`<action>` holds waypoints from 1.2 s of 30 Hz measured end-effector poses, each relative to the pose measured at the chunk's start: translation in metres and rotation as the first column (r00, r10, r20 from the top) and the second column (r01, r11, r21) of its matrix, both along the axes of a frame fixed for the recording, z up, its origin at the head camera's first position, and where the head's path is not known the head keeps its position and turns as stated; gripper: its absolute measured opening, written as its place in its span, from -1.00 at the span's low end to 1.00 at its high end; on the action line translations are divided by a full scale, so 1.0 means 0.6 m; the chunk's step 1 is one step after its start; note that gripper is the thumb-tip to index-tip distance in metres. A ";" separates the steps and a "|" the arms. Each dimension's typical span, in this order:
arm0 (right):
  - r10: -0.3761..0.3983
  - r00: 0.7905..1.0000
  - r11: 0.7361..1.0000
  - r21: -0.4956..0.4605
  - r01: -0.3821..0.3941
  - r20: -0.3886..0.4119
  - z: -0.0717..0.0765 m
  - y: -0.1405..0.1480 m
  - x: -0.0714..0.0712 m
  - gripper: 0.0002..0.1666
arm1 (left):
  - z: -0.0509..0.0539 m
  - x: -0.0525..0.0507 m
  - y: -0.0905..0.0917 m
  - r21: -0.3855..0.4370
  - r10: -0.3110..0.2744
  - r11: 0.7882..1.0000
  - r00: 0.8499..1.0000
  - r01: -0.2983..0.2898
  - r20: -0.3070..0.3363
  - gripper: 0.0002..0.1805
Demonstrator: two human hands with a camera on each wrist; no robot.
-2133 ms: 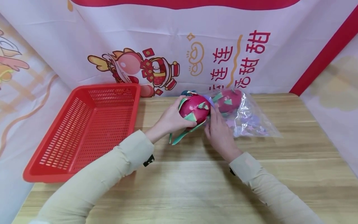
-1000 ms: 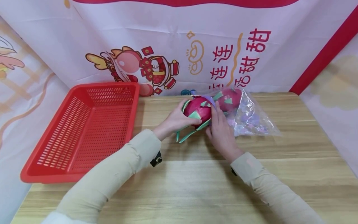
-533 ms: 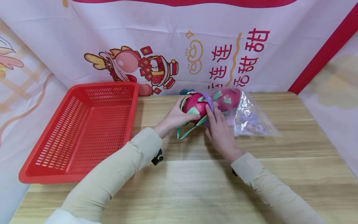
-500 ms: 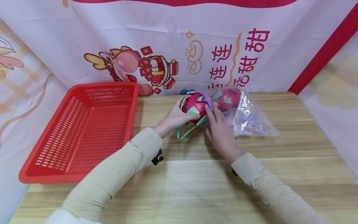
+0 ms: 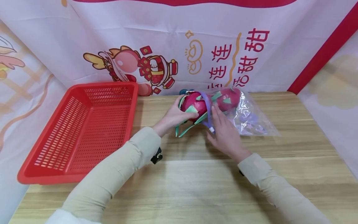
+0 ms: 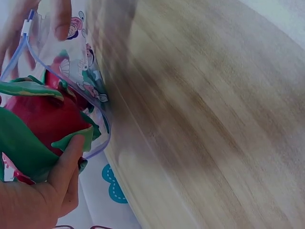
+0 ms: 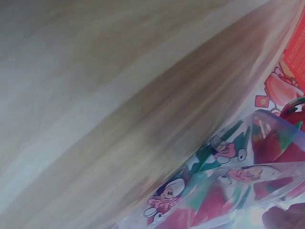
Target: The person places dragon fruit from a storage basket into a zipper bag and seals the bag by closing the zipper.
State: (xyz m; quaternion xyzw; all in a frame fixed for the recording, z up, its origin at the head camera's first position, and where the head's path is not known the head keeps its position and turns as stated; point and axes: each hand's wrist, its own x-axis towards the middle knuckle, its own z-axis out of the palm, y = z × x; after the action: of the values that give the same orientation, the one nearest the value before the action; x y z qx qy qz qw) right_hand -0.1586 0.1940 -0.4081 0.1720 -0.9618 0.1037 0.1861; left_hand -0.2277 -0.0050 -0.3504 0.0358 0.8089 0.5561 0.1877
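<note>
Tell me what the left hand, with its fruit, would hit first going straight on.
The left hand would likely push the held fruit into the other fruit inside the clear bag; the gap is unclear.

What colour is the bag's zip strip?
Purple; the zip strip shows best in the head view.

Left hand (image 5: pixel 176 115) curled, right hand (image 5: pixel 226 133) straight-fingered

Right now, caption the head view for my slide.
Left hand holds a dragon fruit, right hand at the clear bag with another inside.
</note>
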 end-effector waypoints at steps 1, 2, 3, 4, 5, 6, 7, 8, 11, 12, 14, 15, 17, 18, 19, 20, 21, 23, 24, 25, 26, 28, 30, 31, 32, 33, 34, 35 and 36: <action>-0.012 1.000 1.000 0.011 0.012 0.009 0.000 0.002 -0.001 0.19 | 0.001 -0.001 0.000 -0.008 -0.002 1.000 1.000 0.002 0.001 0.06; -0.025 1.000 0.999 0.024 0.025 0.017 -0.001 0.005 -0.003 0.20 | 0.001 -0.002 -0.001 -0.012 -0.006 1.000 1.000 0.006 0.004 0.06; -0.038 0.999 0.999 0.038 0.037 0.023 -0.002 0.007 -0.005 0.20 | 0.001 -0.002 -0.001 -0.023 -0.010 1.000 1.000 0.010 0.008 0.06; -0.048 0.999 0.998 0.048 0.047 0.023 -0.003 0.008 -0.006 0.20 | 0.000 -0.003 -0.001 -0.023 -0.015 1.000 1.000 0.015 0.013 0.06; -0.055 0.998 0.997 0.055 0.054 0.022 -0.004 0.009 -0.008 0.20 | 0.000 -0.003 -0.001 -0.027 -0.020 0.999 1.000 0.020 0.018 0.06; -0.060 0.998 0.996 0.061 0.058 0.016 -0.005 0.010 -0.009 0.18 | 0.000 -0.003 0.000 -0.025 -0.022 0.999 0.999 0.023 0.024 0.06; -0.062 0.998 0.996 0.071 0.061 0.003 -0.006 0.011 -0.011 0.17 | -0.001 -0.003 0.001 -0.017 -0.023 1.000 0.999 0.024 0.031 0.06; -0.063 0.998 0.995 0.071 0.064 -0.006 -0.006 0.011 -0.012 0.16 | -0.001 -0.004 0.002 -0.010 -0.020 1.000 0.999 0.021 0.040 0.06; -0.074 0.997 0.996 0.050 0.075 -0.030 -0.007 0.010 -0.015 0.16 | -0.003 -0.003 0.006 0.005 -0.008 1.000 0.997 0.008 0.076 0.04; -0.078 0.996 0.996 0.041 0.080 -0.036 -0.007 0.009 -0.016 0.16 | -0.004 -0.004 0.007 0.011 -0.005 1.000 0.996 0.004 0.086 0.03; -0.083 0.995 0.996 0.025 0.084 -0.046 -0.007 0.008 -0.017 0.16 | -0.005 -0.004 0.007 0.014 -0.011 1.000 0.995 0.009 0.097 -0.02; -0.085 0.995 0.996 0.021 0.086 -0.048 -0.007 0.008 -0.017 0.16 | -0.005 -0.004 0.007 0.013 -0.019 1.000 0.995 0.018 0.098 -0.04; -0.089 0.995 0.996 0.018 0.090 -0.047 -0.008 0.008 -0.018 0.16 | -0.006 -0.004 0.007 0.017 -0.041 0.999 0.995 0.039 0.089 -0.07; -0.090 0.995 0.996 0.019 0.091 -0.047 -0.008 0.008 -0.018 0.15 | -0.006 -0.004 0.008 0.012 -0.054 0.999 0.995 0.053 0.082 -0.07; -0.091 0.995 0.996 0.019 0.092 -0.047 -0.008 0.008 -0.018 0.14 | -0.005 -0.004 0.008 0.007 -0.066 0.998 0.995 0.065 0.076 -0.07; -0.090 0.995 0.996 0.018 0.091 -0.047 -0.008 0.008 -0.017 0.14 | -0.004 -0.004 0.008 0.002 -0.077 0.997 0.994 0.077 0.073 -0.07; -0.090 0.995 0.996 0.016 0.091 -0.048 -0.008 0.008 -0.017 0.14 | -0.003 -0.005 0.009 -0.004 -0.087 0.996 0.994 0.087 0.070 -0.07; -0.087 0.995 0.996 0.009 0.087 -0.051 -0.007 0.008 -0.017 0.13 | -0.001 -0.005 0.009 -0.010 -0.102 0.995 0.992 0.103 0.072 -0.07; -0.084 0.995 0.996 0.004 0.084 -0.052 -0.007 0.008 -0.017 0.13 | -0.001 -0.005 0.009 -0.013 -0.107 0.994 0.992 0.108 0.072 -0.07; -0.080 0.995 0.997 -0.003 0.080 -0.056 -0.007 0.009 -0.017 0.13 | 0.000 -0.006 0.009 -0.015 -0.112 0.993 0.991 0.113 0.071 -0.06; -0.077 0.995 0.997 -0.009 0.077 -0.058 -0.007 0.009 -0.017 0.13 | 0.001 -0.007 0.009 -0.015 -0.116 0.993 0.991 0.118 0.071 -0.05; -0.074 0.995 0.997 -0.017 0.073 -0.065 -0.007 0.010 -0.018 0.13 | 0.002 -0.009 0.010 -0.017 -0.132 0.991 0.989 0.134 0.064 -0.04; -0.069 0.995 0.997 -0.024 0.068 -0.078 -0.008 0.010 -0.019 0.11 | 0.003 -0.011 0.011 -0.020 -0.154 0.988 0.987 0.155 0.050 -0.03; -0.067 0.994 0.998 -0.028 0.065 -0.086 -0.009 0.010 -0.020 0.12 | 0.003 -0.012 0.012 -0.023 -0.165 0.986 0.985 0.166 0.043 -0.03; -0.064 0.993 0.998 -0.029 0.061 -0.098 -0.009 0.011 -0.021 0.09 | 0.003 -0.014 0.012 -0.027 -0.173 0.984 0.984 0.174 0.035 -0.04; -0.057 0.992 0.998 -0.033 0.053 -0.111 -0.010 0.011 -0.022 0.07 | 0.003 -0.015 0.012 -0.034 -0.182 0.983 0.983 0.183 0.028 -0.04; -0.048 0.991 0.998 -0.038 0.044 -0.125 -0.010 0.010 -0.023 0.05 | 0.003 -0.017 0.012 -0.043 -0.187 0.981 0.982 0.188 0.022 -0.05; -0.040 0.990 0.998 -0.045 0.035 -0.136 -0.010 0.010 -0.024 0.04 | 0.002 -0.018 0.012 -0.053 -0.192 0.980 0.981 0.193 0.017 -0.05; -0.033 0.988 0.998 -0.052 0.026 -0.150 -0.011 0.010 -0.025 0.05 | 0.002 -0.020 0.012 -0.063 -0.197 0.978 0.980 0.198 0.014 -0.05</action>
State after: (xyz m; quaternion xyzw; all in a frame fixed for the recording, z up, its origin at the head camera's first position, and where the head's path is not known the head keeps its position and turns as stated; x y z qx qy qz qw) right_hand -0.1738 0.2000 -0.4147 0.1605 -0.9445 0.1115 0.2640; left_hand -0.2396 0.0022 -0.3492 0.1076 0.8181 0.5086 0.2461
